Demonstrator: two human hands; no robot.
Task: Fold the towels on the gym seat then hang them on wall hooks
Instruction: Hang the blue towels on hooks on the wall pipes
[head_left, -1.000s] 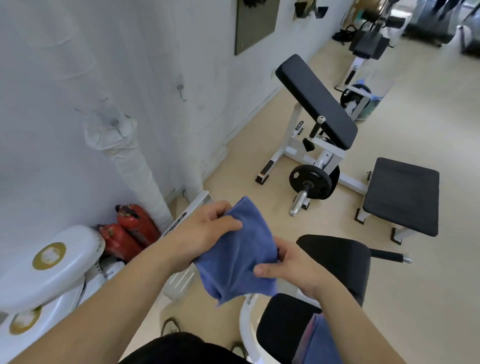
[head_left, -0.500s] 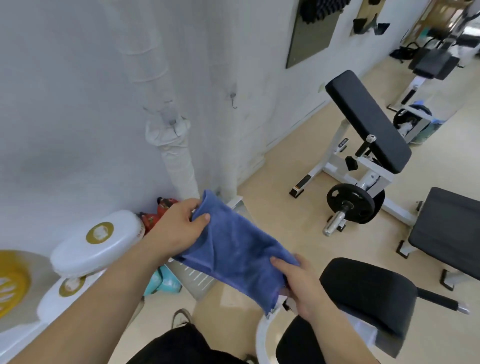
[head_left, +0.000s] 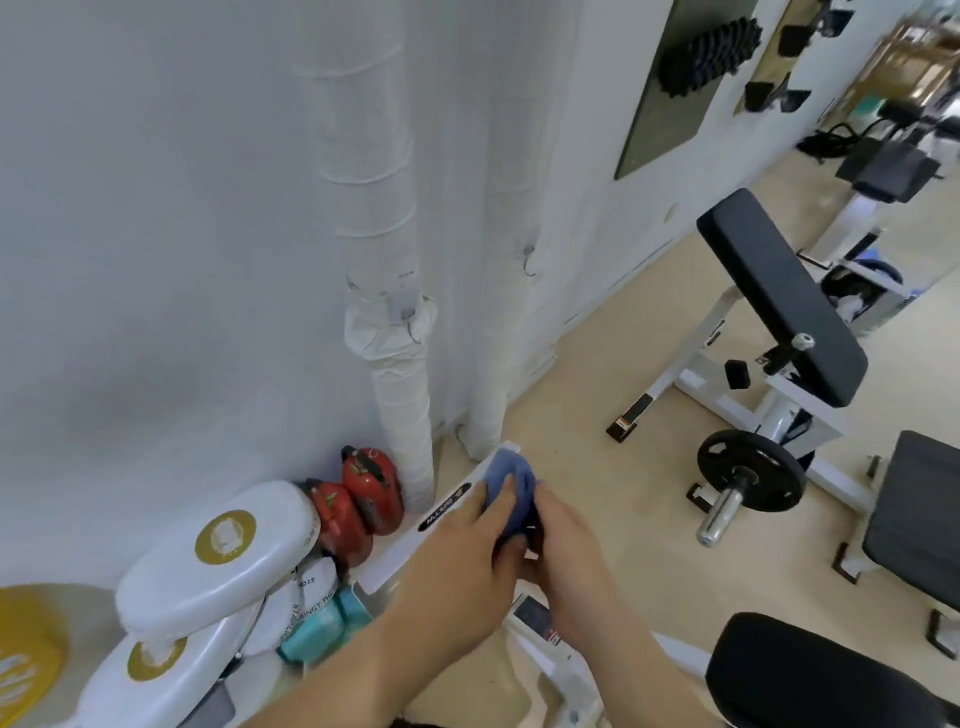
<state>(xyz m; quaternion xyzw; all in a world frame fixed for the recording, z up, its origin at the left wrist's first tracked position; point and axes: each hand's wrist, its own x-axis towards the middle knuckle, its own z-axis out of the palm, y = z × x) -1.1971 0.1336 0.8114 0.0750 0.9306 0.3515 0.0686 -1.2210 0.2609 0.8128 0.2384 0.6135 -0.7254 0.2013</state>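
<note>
In the head view, a small blue towel (head_left: 511, 486) is seen bunched up between two hands, in front of the white wall (head_left: 156, 208). It is gripped by the left hand (head_left: 462, 561), whose fingers are curled over its near side. It is gripped by the right hand (head_left: 569, 551) too, with fingers wrapped round its other side. The two hands are pressed close together and are touching. Just behind the towel, a white bar with a black label (head_left: 444, 514) is seen. A fat white wrapped pipe (head_left: 387, 270) is run up the wall. A small metal hook (head_left: 527, 260) is fixed higher up, above the towel and well apart from it. Two red kettlebells (head_left: 371, 493) are set on the floor by the foot of the pipe, to the left of the towel. On the right, a slanted black pad (head_left: 779, 296) is held on a white frame, and a round black weight plate (head_left: 750, 470) is set just below it. A black gym seat (head_left: 810, 670) is seen in the bottom right corner, apart from the towel.
</note>
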